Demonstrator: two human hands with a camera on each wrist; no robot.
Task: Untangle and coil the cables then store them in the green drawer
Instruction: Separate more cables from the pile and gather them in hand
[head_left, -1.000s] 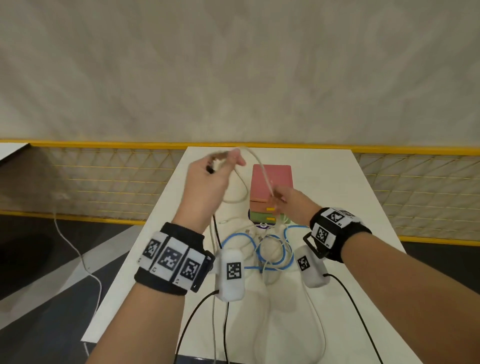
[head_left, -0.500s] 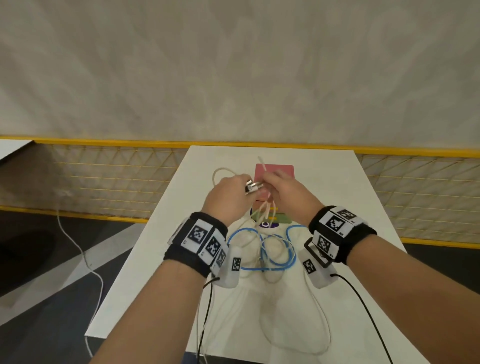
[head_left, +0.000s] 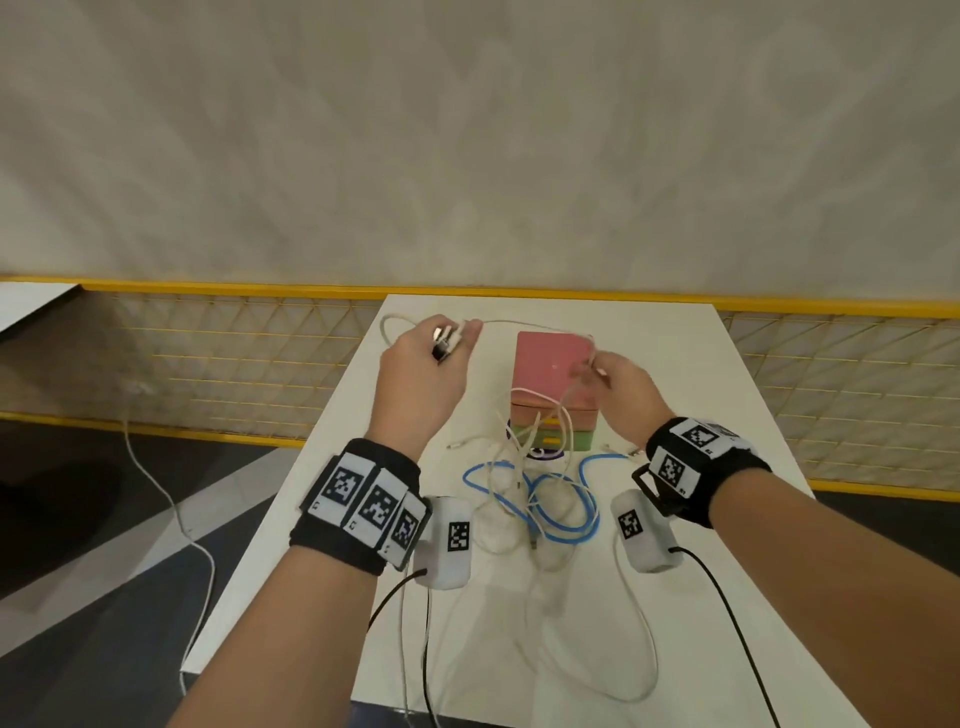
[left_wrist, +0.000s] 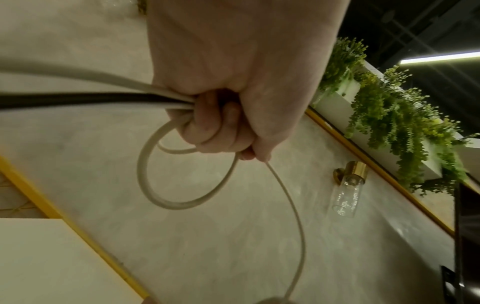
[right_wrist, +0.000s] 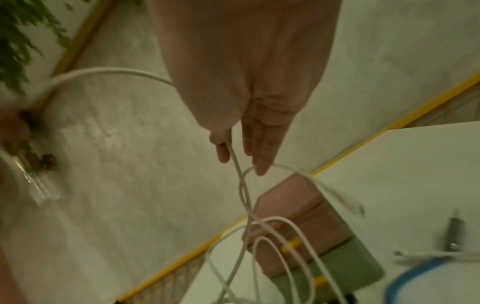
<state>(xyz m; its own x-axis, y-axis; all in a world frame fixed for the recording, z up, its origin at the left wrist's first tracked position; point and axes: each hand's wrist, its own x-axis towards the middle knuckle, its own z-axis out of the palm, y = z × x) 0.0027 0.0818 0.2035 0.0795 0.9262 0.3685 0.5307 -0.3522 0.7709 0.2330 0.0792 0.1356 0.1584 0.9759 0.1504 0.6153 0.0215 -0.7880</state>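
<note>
My left hand (head_left: 426, 358) is raised over the table's far left and grips small loops of a white cable (left_wrist: 182, 197) in its fist, with a metal plug sticking out by the thumb. The cable (head_left: 524, 325) runs level across to my right hand (head_left: 615, 382), which pinches it (right_wrist: 235, 158) between thumb and forefinger above the pink-topped drawer unit (head_left: 550, 364). From there it drops into a tangle of white cables and a blue cable (head_left: 563, 527) lying on the table. The green drawer (head_left: 574, 440) is the lowest one and is shut.
The white table (head_left: 701, 374) is narrow, with its edges close on both sides. A yellow-railed mesh fence (head_left: 234, 364) runs behind it. Black cords (head_left: 727, 613) trail from the wrist cameras. A thin white lead (head_left: 171, 499) lies on the floor at the left.
Half a second ago the hands met over the drawer unit. The left hand has moved away to the left with the loops, drawing a length of white cable taut between the hands.
</note>
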